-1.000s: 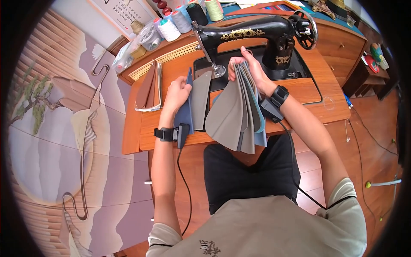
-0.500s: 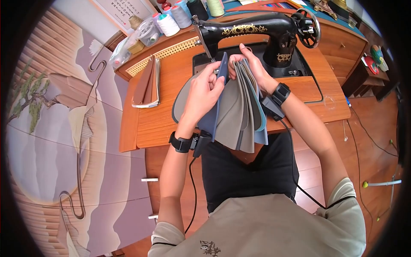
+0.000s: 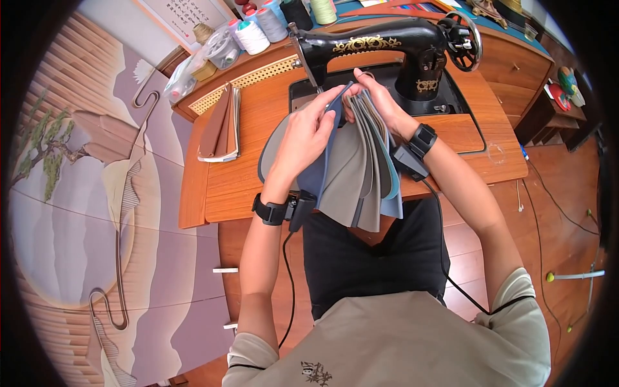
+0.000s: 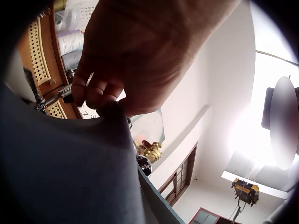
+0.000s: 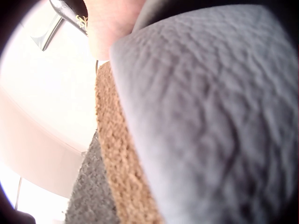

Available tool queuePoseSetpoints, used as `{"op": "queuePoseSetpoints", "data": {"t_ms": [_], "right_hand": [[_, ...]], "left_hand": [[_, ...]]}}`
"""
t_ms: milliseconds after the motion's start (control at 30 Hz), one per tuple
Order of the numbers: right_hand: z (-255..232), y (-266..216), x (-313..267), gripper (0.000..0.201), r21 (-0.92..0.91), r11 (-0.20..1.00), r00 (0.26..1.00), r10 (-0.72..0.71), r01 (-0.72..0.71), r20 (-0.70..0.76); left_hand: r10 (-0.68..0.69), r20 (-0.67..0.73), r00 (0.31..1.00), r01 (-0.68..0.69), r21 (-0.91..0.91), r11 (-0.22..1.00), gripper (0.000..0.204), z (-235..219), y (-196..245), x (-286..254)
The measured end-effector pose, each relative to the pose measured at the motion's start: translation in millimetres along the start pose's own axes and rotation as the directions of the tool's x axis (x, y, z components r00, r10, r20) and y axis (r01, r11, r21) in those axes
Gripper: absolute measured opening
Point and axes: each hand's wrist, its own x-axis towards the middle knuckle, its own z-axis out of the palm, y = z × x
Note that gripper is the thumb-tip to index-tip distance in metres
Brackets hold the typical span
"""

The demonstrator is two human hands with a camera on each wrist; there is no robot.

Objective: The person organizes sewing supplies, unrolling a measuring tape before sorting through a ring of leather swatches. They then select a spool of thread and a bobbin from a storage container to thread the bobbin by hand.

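In the head view, a fan of leather swatches (image 3: 351, 168) in grey, teal and blue hangs over the table's front edge. My right hand (image 3: 385, 108) grips the fan at its narrow top end, near a thin ring. With thumb and fingers my left hand (image 3: 304, 137) pinches a dark blue swatch (image 3: 314, 173) near its top, close beside the fan; a grey swatch (image 3: 269, 145) shows behind this hand. The left wrist view has the blue swatch's edge (image 4: 70, 163) under the fingertips (image 4: 96, 93). Pebbled grey leather (image 5: 210, 116) and a brown fuzzy layer (image 5: 121, 144) fill the right wrist view.
A black sewing machine (image 3: 367, 45) stands just beyond both hands on the wooden table (image 3: 245, 187). A second bundle of brown swatches (image 3: 220, 126) lies at the table's left. Thread spools (image 3: 253, 39) line the back shelf. Cables run from both wrist cameras.
My left hand has moved right with the blue swatch, from the table's left part to beside the fan. The blue swatch's top then tilted right towards my right hand, which stayed nearly in place.
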Motion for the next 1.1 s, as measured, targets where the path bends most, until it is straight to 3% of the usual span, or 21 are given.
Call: {"op": "queuePoseSetpoints", "data": {"t_ms": [133, 267, 333, 433, 533, 633, 767, 933, 967, 1100], "right_hand": [[-5.7, 5.6, 4.3, 0.055, 0.04, 0.999, 0.997, 0.0, 0.004, -0.077], [-7.6, 6.1, 4.4, 0.054, 0.033, 0.999, 0.997, -0.002, 0.005, -0.075], [-6.2, 4.7, 3.4, 0.054, 0.007, 1.0, 0.997, -0.01, 0.01, -0.073], [-1.6, 3.1, 1.0, 0.058, 0.053, 0.999, 0.996, 0.0, 0.005, -0.086], [-0.4, 3.0, 0.7, 0.059, 0.093, 0.995, 0.998, -0.023, 0.029, -0.058], [4.3, -1.8, -4.3, 0.059, 0.068, 0.996, 0.996, -0.046, 0.051, -0.073], [-4.5, -0.1, -1.3, 0.06, 0.032, 0.999, 0.998, -0.027, 0.029, -0.055], [-8.1, 5.2, 5.5, 0.061, 0.097, 0.981, 0.978, -0.179, 0.169, 0.106], [-3.1, 4.6, 2.4, 0.062, 0.099, 0.979, 0.982, -0.184, 0.18, 0.034], [3.7, 0.6, -2.5, 0.062, 0.111, 0.981, 0.986, -0.162, 0.157, 0.033]], "left_hand": [[0.079, 0.01, 0.997, -0.08, 0.076, 0.994, 0.043, 0.1, 3.6, -0.2], [0.087, 0.024, 0.996, -0.089, 0.151, 0.985, 0.042, -1.3, 7.1, -2.5], [0.163, 0.013, 0.986, -0.163, 0.196, 0.967, 0.043, -0.2, 5.7, -2.7], [0.115, 0.028, 0.993, -0.118, 0.251, 0.961, 0.045, -0.4, 10.0, -6.8], [0.15, 0.007, 0.989, -0.146, 0.298, 0.943, 0.045, 5.4, 6.0, -10.4], [0.097, 0.05, 0.994, -0.107, 0.271, 0.957, 0.043, 9.6, 9.9, -15.3], [0.123, 0.043, 0.991, -0.13, 0.309, 0.942, 0.043, 15.7, 9.0, -19.9], [0.093, 0.087, 0.992, -0.115, 0.3, 0.947, 0.047, 20.6, 11.0, -22.4], [0.092, 0.086, 0.992, -0.114, 0.3, 0.947, 0.047, 20.7, 12.0, -22.6], [0.092, 0.123, 0.988, -0.123, 0.269, 0.955, 0.045, 21.8, 10.1, -24.0]]}}
